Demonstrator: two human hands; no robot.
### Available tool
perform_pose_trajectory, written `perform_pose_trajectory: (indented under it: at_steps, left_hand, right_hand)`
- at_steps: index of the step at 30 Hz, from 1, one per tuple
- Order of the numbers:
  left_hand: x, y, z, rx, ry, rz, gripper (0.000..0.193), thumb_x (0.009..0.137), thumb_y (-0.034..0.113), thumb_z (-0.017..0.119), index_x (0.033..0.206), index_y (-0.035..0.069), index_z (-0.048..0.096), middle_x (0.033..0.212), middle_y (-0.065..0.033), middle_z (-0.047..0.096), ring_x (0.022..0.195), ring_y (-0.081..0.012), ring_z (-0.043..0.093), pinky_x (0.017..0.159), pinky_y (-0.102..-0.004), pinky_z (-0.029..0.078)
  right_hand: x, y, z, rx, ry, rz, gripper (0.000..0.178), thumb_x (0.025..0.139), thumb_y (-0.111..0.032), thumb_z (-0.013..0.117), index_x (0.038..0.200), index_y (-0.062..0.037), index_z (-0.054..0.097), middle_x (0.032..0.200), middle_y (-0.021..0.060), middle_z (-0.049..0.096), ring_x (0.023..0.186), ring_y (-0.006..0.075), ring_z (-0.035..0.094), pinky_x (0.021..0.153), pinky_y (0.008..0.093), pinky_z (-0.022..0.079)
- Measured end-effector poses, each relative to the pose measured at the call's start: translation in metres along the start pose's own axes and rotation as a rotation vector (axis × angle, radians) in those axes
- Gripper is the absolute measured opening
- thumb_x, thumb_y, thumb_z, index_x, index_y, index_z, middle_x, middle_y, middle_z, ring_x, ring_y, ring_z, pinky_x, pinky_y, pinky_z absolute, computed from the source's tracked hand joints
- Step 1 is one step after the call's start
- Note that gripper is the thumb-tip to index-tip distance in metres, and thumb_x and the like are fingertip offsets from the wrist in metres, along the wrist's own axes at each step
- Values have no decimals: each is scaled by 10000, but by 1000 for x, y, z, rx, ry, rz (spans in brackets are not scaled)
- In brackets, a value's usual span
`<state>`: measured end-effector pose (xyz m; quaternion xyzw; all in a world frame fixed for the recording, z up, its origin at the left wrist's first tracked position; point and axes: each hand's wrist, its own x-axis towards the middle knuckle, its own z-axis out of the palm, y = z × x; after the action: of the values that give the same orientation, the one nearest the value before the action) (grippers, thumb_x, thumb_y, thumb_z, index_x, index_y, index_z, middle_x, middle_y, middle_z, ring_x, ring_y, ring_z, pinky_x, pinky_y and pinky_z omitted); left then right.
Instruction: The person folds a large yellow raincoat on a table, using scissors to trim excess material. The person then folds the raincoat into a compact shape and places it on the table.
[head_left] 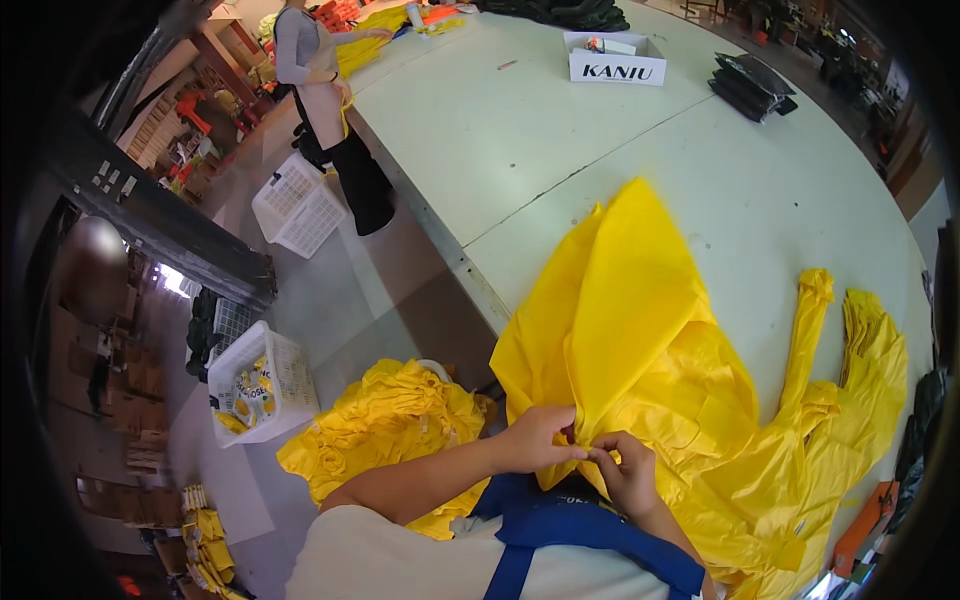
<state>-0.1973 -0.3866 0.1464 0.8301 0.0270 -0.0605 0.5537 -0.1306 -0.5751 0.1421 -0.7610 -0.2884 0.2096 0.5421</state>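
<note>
A yellow garment point(640, 310) of thin, shiny fabric is spread in folds over the near edge of the table, with a pointed part reaching toward the table's middle. My left hand point(540, 440) and my right hand point(628, 470) meet in front of my chest at its near edge. Thumb and fingers of both are pinched together on the fabric there, fingertips almost touching. Whatever small part lies between them is too hidden to make out. More yellow fabric, with a sleeve-like strip point(806, 335), lies to the right of my right hand.
A heap of yellow fabric point(385, 430) sits left of me below the table edge, near a white crate point(268, 385). On the pale table point(480, 130) stand a white box point(617, 72) and black packets point(750, 88). Another person point(320, 90) works at the far left.
</note>
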Motion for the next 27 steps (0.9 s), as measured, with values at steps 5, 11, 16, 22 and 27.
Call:
perform_pose_trajectory:
  at_steps: [5,11,16,22,27]
  left_hand:
    - [7,-15,-15,-144,-119,-377,445,788,165,723,1162,39,518,1065,-103,619,947,-218,612,830,-339,491]
    - [34,-85,-118,-122,15,-663,557,815,212,698,1300,57,470,1136,-130,581,960,-187,591,672,-303,516]
    - [229,-147,-101,-22,435,-204,529,865,257,646,1269,-42,479,1157,-186,609,1071,-286,586,894,-372,455]
    - [358,-146,-89,181,494,-300,415,806,191,673,1115,-62,556,1099,-187,632,1045,-277,604,853,-379,488]
    - [349,-64,-101,-621,123,-187,344,774,23,541,1113,-37,566,1042,-132,629,945,-248,603,823,-373,497]
  right_hand:
    - [-2,36,-66,-215,11,-77,445,777,-134,746,1165,-35,555,1081,178,609,998,310,594,878,375,472]
    - [-63,203,-328,-1065,768,651,653,832,-373,674,1323,-24,422,1303,215,488,1199,384,457,988,443,390]
    - [-88,261,-362,-631,566,975,824,801,-489,650,1392,-7,339,1340,243,450,1235,387,441,994,449,395]
    - [-77,271,-352,-913,708,1063,781,792,-444,659,1363,7,376,1197,261,567,1133,389,530,965,430,417]
    - [-88,258,-351,-681,531,947,427,811,-341,641,1052,11,639,975,227,654,947,359,620,838,396,478]
